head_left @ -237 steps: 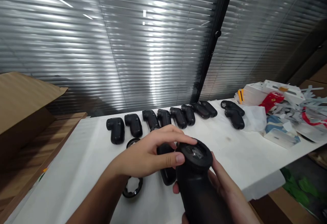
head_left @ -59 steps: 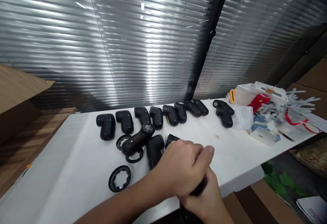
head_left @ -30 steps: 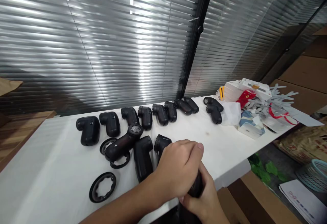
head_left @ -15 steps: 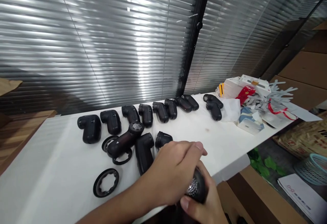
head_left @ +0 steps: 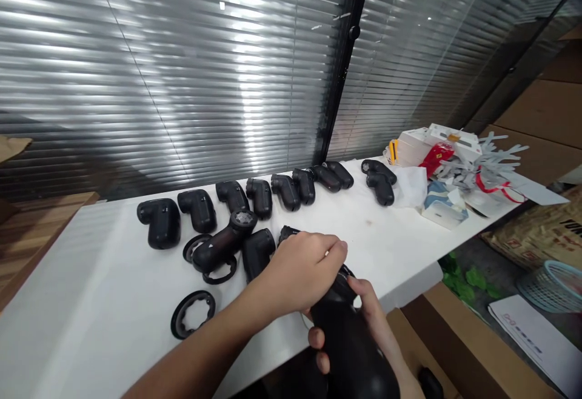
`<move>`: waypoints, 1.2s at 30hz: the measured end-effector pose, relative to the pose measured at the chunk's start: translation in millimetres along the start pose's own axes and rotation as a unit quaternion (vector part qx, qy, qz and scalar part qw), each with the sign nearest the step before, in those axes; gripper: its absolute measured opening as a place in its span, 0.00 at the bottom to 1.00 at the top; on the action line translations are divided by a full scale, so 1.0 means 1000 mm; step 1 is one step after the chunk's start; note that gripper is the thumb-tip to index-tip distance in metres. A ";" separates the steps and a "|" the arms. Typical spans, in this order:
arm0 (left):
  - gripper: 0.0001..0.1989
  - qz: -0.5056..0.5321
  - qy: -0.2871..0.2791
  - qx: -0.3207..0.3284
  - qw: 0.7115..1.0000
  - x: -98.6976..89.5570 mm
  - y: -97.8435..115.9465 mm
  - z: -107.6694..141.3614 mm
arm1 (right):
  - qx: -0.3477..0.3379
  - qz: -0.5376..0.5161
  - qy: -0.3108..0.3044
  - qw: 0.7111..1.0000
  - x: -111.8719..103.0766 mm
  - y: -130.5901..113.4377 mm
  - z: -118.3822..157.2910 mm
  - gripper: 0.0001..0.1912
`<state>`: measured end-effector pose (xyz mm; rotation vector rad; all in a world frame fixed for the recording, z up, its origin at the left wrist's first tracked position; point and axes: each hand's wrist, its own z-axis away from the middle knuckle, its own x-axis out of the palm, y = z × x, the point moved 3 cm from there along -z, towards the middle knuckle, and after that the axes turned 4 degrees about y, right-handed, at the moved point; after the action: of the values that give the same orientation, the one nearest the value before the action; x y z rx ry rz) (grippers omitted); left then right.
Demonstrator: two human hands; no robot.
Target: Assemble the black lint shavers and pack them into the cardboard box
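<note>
A black angled handheld device [head_left: 354,344] is held at the bottom centre, its thick body toward me. My right hand [head_left: 373,311] is closed around it from the right and beneath, fingertips showing on its left side. My left hand [head_left: 302,271] curls over its far end, which is mostly hidden. Just beyond my left hand lie similar black devices, one [head_left: 257,253] partly covered by the wrist. Another device [head_left: 225,241] with a metallic patterned round face rests across two black rings. A loose black ring [head_left: 175,320] with a scalloped inner edge lies near my left forearm.
More such devices [head_left: 163,223] stand in a row along the back of the white table [head_left: 104,302], below the blinds. White boxes [head_left: 443,211], grey strips and red ribbon crowd the right end. An open cardboard box [head_left: 464,332] sits below the right edge.
The held device has turned: its metallic patterned face, visible before, is out of sight and its body now points toward me. My right hand has shifted along with it.
</note>
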<state>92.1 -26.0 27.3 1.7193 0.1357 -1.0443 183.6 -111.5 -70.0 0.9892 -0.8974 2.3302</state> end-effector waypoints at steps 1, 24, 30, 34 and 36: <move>0.23 0.007 0.000 -0.004 1.000 0.001 -0.002 -0.001 | 0.005 -0.005 0.002 1.000 0.003 -0.001 0.001 0.35; 0.25 0.058 -0.013 0.049 0.997 0.007 0.009 0.007 | -0.447 0.303 0.302 0.786 0.008 0.011 0.010 0.27; 0.23 0.063 -0.012 0.056 0.996 0.017 0.010 0.008 | -0.414 0.398 0.270 0.773 -0.002 0.016 0.010 0.32; 0.21 0.066 -0.020 0.068 0.995 0.021 0.011 0.010 | -0.410 0.414 0.290 0.759 -0.008 0.018 0.012 0.35; 0.21 0.068 -0.027 0.071 0.995 0.023 0.011 0.011 | -0.414 0.410 0.299 0.756 -0.009 0.020 0.013 0.35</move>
<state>105.9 -48.6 19.1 1.7987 -0.0918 -1.0181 182.8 -136.0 -77.8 -0.6274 -2.0313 2.1182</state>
